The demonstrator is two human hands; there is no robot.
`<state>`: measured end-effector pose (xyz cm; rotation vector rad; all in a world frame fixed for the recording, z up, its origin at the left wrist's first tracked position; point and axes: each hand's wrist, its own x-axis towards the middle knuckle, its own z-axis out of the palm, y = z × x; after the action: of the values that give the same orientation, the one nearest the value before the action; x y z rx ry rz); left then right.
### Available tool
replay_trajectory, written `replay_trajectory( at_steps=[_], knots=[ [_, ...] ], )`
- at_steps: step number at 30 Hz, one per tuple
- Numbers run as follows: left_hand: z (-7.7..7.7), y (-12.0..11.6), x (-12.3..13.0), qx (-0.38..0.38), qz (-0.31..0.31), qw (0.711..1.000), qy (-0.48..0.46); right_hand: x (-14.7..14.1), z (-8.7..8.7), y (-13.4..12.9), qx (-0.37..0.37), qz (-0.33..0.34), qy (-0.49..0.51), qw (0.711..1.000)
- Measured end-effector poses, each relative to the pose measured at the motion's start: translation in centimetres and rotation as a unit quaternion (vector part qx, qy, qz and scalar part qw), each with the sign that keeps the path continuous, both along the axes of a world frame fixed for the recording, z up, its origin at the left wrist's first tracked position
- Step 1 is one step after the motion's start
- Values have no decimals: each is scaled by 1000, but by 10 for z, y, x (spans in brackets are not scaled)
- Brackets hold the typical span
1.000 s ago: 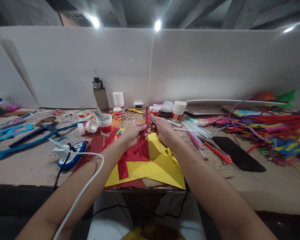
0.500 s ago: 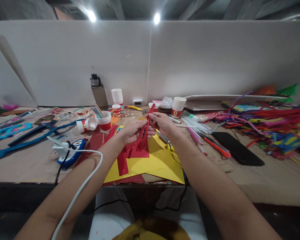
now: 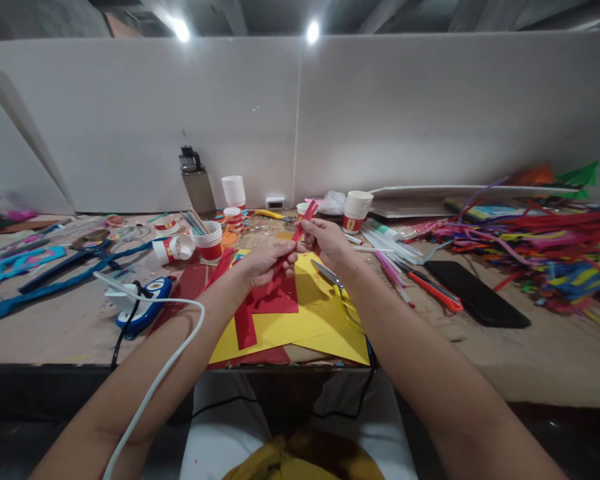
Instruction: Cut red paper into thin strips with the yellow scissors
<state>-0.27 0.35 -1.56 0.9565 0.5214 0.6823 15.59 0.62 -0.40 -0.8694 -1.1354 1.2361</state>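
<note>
Between my two hands is a narrow red paper strip, its upper end split into two tips. My left hand grips the lower part, with a loose end hanging beneath the fingers. Higher up, my right hand pinches the same strip between thumb and fingers. Under the hands lie red paper and yellow paper sheets. A pair of scissors with yellow handles rests on the yellow paper, partly covered by my right forearm.
Paper cups and a bottle stand at the back left, another cup stack at the back right. A blue power strip lies left, its white cable crossing my left arm. Right are a utility knife, a phone and colourful strips.
The strip's lower ends, spread apart before, are now gathered in my left hand. Its upper end points further right, and my left fingers have curled in around it.
</note>
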Motion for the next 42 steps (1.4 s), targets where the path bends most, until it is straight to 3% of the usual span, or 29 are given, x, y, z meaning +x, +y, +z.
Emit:
replay_trajectory(
  at_steps=[6, 9, 15, 20, 24, 29, 33, 35, 37, 40, 42],
  knots=[
    [1, 1, 1, 23, 51, 998, 20, -5, 2, -5, -32, 34, -17, 999],
    [1, 0, 2, 34, 47, 998, 26, -7, 3, -7, -46, 46, -29, 997],
    [6, -2, 1, 15, 62, 997, 44, -5, 0, -4, -50, 19, -35, 998],
    [8, 5, 0, 12, 180, 981, 66, -3, -1, -1, -49, -19, -32, 998],
    [6, 14, -7, 36, 271, 959, 70, -1, 4, -3, -52, -9, -31, 998],
    [6, 22, -16, 80, 223, 971, 23, -3, 5, -9, -83, 77, -93, 989],
    [7, 21, -13, 123, 249, 961, 15, -7, -5, -9, -97, 89, -180, 975],
    [8, 16, -11, 184, 276, 943, 33, -9, -7, -8, -78, 55, -196, 976],
    [11, 11, -10, 281, 322, 901, 75, -11, -4, -8, -56, 15, -190, 980],
    [14, 5, -11, 435, 399, 796, 135, -14, 6, -13, -49, -4, -159, 986],
    [15, 4, -13, 502, 423, 736, 162, -16, 13, -19, -79, 61, -118, 988]
  ],
)
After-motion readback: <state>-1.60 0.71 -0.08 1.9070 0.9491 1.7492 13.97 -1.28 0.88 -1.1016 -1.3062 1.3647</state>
